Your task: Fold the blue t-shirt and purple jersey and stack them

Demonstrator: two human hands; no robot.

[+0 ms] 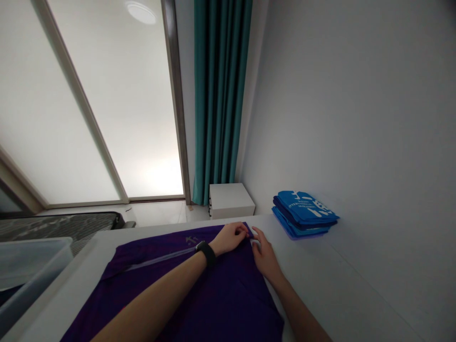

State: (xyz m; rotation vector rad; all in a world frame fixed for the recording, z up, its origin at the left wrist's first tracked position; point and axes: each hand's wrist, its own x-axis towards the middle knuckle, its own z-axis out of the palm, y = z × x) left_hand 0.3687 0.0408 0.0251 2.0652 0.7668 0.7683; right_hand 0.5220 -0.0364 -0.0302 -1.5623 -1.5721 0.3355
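Note:
A dark purple garment [199, 294] lies spread on a white table [338, 294]. My left hand [231, 237], with a black watch on its wrist, reaches across the cloth and pinches the far right corner of the garment. My right hand [264, 254] rests next to it at the same edge, fingers curled onto the fabric beside the left hand's fingertips. Both forearms cross over the purple cloth.
A stack of folded blue shirts [304, 213] sits on the table by the wall at right. A clear plastic bin [32, 266] stands at left. Beyond the table are a white nightstand [231, 199], a teal curtain [219, 95] and frosted sliding doors [107, 104].

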